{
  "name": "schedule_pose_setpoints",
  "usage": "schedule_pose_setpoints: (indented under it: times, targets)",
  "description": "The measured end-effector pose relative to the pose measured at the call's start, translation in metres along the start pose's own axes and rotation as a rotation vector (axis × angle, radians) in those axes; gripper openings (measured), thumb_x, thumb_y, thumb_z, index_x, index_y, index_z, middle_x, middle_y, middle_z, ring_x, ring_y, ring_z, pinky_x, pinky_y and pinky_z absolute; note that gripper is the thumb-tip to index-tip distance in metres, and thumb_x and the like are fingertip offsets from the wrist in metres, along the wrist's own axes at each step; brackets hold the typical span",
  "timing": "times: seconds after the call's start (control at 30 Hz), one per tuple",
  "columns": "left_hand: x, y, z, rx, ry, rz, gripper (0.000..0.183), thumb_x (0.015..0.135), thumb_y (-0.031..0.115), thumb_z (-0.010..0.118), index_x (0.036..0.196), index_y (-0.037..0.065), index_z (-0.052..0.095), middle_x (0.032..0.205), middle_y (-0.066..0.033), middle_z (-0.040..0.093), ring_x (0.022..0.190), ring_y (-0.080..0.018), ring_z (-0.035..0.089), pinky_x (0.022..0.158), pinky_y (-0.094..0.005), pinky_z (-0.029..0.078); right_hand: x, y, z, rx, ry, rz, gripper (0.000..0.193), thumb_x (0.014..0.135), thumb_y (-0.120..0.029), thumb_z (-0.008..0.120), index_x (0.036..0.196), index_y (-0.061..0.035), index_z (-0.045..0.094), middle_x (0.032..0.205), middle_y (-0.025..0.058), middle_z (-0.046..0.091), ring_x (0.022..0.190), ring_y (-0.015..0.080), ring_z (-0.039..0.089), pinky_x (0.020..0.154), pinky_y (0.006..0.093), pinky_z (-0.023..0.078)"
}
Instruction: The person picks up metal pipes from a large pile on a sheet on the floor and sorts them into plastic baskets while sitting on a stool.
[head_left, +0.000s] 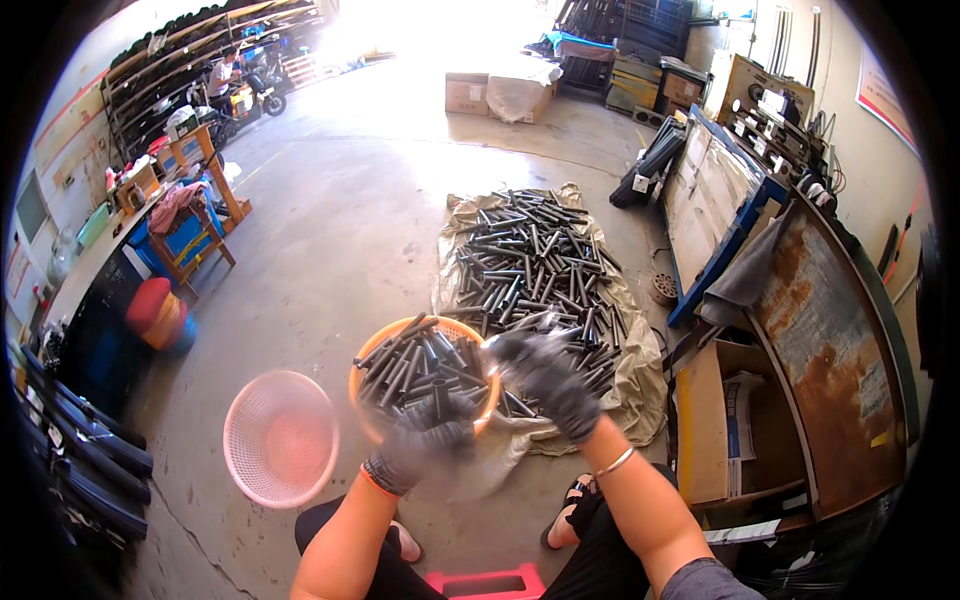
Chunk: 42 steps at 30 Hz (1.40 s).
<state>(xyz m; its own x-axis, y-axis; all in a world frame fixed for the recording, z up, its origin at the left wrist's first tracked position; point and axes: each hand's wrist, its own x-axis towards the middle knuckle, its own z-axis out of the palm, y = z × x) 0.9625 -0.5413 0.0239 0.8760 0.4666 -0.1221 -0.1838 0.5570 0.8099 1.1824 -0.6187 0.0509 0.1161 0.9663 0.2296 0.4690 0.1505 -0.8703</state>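
My left hand (425, 447), in a dark grey glove, is at the near rim of an orange basket (355, 388). Its fingers are closed round a short black tube (440, 396) that stands upright from the fist. Many similar black tubes (400, 368) fill the basket. To the right, my right hand (550, 378), gloved alike, reaches over the near edge of a large tube pile (535, 260). Motion smears its fingers, and a pale see-through blur surrounds them, so I cannot tell what they hold. The pile lies on a beige sheet (632, 345) on the floor.
A pink basket (250, 440) stands left of the orange one. At the right are an open cardboard box (705, 430) and a rusty metal panel (820, 340). A red stool (485, 580) is between my legs. Far left, a person (220, 78) is near a motorbike (272, 102).
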Motion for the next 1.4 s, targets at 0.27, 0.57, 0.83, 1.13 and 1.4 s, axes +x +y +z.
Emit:
schedule_pose_setpoints:
  times: [0.27, 0.57, 0.83, 1.13, 1.4]
  targets:
    - [0.001, 0.005, 0.013, -0.092, -0.057, 0.051, 0.037, 0.082, 0.012, 0.067, 0.114, 0.003, 0.053, 0.093, -0.0081, 0.060, 0.083, -0.0201, 0.061, 0.071, -0.0332, 0.053, -0.024, 0.019, -0.004, 1.363, -0.143, 0.140, 0.029, 0.091, -0.014, 0.053, 0.119, -0.0066, 0.052, 0.115, 0.0138, 0.058, 0.105, 0.0212, 0.057, 0.086, 0.0356, 0.051]
    - [0.004, 0.003, 0.003, 0.032, -0.021, 0.013, 0.036, 0.083, 0.012, 0.065, 0.115, 0.004, 0.052, 0.098, -0.0055, 0.059, 0.087, -0.0187, 0.060, 0.073, -0.0318, 0.053, -0.026, 0.022, 0.028, 0.240, -0.636, -0.133, 0.013, 0.084, -0.006, 0.059, 0.095, -0.0070, 0.065, 0.091, 0.0072, 0.065, 0.081, 0.0196, 0.063, 0.074, 0.0287, 0.052]
    - [0.000, 0.007, 0.008, 0.039, -0.037, -0.042, 0.033, 0.083, 0.012, 0.066, 0.112, 0.006, 0.053, 0.087, -0.0065, 0.060, 0.073, -0.0180, 0.060, 0.063, -0.0307, 0.051, -0.009, -0.026, 0.006, -0.061, -0.056, -0.127, 0.028, 0.089, -0.011, 0.054, 0.115, -0.0030, 0.055, 0.105, 0.0075, 0.059, 0.092, 0.0200, 0.057, 0.081, 0.0318, 0.047]
    - [-0.006, 0.014, 0.011, 0.111, -0.094, -0.046, 0.031, 0.083, 0.012, 0.067, 0.111, 0.006, 0.055, 0.091, -0.0068, 0.062, 0.075, -0.0191, 0.062, 0.068, -0.0329, 0.052, -0.028, 0.037, -0.001, 0.311, 0.038, -0.012, 0.030, 0.080, -0.030, 0.067, 0.098, -0.0093, 0.057, 0.097, 0.0035, 0.059, 0.090, 0.0162, 0.057, 0.089, 0.0331, 0.046]
    - [0.005, 0.008, 0.007, 0.046, -0.101, -0.027, 0.032, 0.083, 0.013, 0.066, 0.111, 0.004, 0.053, 0.086, -0.0066, 0.061, 0.075, -0.0188, 0.060, 0.069, -0.0332, 0.051, -0.050, 0.084, 0.039, 0.727, -0.538, 0.257, 0.039, 0.081, -0.017, 0.068, 0.114, -0.0077, 0.050, 0.107, 0.0070, 0.058, 0.097, 0.0237, 0.057, 0.090, 0.0364, 0.048]
